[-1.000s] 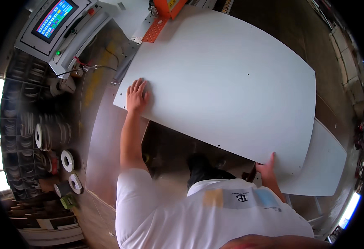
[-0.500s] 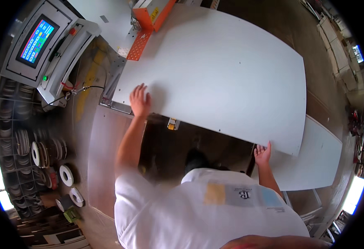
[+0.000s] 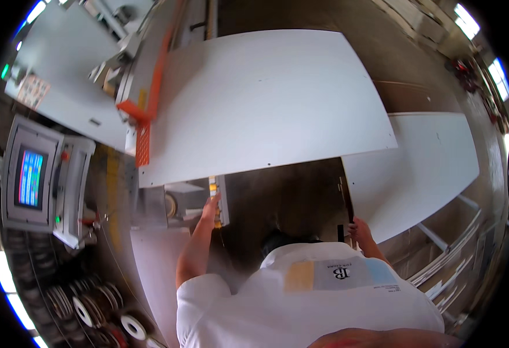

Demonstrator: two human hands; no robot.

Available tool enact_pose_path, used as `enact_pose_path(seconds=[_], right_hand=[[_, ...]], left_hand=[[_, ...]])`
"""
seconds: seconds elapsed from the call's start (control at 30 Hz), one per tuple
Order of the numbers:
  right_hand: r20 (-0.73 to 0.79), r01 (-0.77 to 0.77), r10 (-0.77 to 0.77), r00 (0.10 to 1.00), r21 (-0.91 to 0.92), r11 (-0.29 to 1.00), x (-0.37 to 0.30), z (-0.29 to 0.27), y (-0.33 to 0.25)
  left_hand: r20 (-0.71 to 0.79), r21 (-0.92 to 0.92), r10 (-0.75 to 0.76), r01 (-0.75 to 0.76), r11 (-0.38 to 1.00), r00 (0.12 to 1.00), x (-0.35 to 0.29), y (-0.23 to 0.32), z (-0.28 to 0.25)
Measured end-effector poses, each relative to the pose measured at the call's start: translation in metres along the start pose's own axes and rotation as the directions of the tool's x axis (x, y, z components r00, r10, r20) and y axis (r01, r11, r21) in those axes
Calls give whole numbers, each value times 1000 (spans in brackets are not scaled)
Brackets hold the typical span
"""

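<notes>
A large white panel (image 3: 266, 104) lies ahead of me along the machine, its near edge dotted with small holes. My left hand (image 3: 210, 207) is off that panel, just below its near edge. It reaches to a narrow rail with yellow rollers (image 3: 213, 187); blur hides how its fingers lie. Over on the right, my right hand (image 3: 360, 229) is low beside the near corner of a second white panel (image 3: 417, 168). Its fingers look curled in at that panel's dark side edge, and what they grip is hidden.
An orange guard (image 3: 143, 142) stands at the large panel's left end. Farther left is a control console with a lit screen (image 3: 32, 178). Rolls of edge band (image 3: 133, 327) lie at lower left. Metal frame bars (image 3: 440, 238) run beneath the second panel.
The large panel has shifted away from me along the machine. My left hand has come off its top onto the roller rail; my right hand has left its near edge. The view has turned.
</notes>
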State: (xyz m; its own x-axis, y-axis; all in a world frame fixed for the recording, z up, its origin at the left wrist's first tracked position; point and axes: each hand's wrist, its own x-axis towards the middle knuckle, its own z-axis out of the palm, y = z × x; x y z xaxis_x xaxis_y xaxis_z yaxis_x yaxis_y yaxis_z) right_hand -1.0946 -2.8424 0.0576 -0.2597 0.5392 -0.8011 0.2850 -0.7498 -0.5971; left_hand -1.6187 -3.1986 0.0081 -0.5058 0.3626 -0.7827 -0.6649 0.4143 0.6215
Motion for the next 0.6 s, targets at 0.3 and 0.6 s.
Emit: enact_pose_path(seconds=[0.3,0.6], right_hand=[[-141,319,-298,944,614,722,-59,-53,-54],[337,410,-938,-80,869,277,-337,31,-290]], left_hand=[[-52,4,10,-10,1000,999,0,-11,84],[-62,45,40,-38,998,997,-3,-8,160]])
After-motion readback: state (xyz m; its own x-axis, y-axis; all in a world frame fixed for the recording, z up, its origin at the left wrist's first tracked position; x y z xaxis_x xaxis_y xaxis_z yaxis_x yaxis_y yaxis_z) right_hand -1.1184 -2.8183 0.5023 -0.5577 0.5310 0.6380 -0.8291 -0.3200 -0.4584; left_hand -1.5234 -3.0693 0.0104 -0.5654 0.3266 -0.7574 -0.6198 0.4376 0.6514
